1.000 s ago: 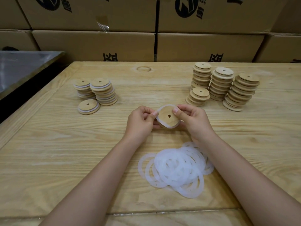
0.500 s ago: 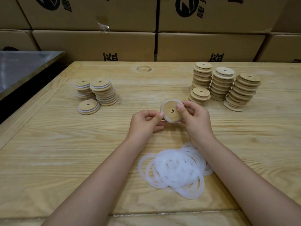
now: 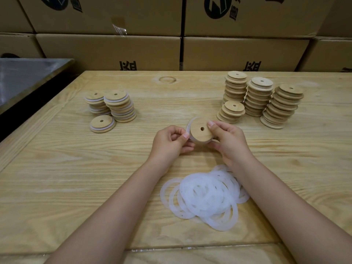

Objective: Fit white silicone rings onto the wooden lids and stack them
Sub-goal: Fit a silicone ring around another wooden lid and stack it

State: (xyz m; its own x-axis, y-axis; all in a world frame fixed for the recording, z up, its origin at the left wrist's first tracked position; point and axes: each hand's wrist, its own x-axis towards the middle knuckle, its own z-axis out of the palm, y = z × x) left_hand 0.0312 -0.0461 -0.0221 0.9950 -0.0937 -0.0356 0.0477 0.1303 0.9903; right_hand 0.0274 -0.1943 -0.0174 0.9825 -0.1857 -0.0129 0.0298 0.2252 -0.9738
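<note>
Lid (image 3: 201,131) with ring (image 3: 189,124) | right hand (image 3: 227,139), left hand (image 3: 170,142) pinching

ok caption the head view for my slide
Left hand and right hand fit a white silicone ring onto a round wooden lid above a pile of loose rings.

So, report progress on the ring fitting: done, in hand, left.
Done: two stacks of ringed wooden lids plus one single ringed lid, left side. In hand: right hand holds a round wooden lid; left hand pinches a white silicone ring at its edge. Left: four stacks of bare wooden lids, a pile of loose white rings.
</note>
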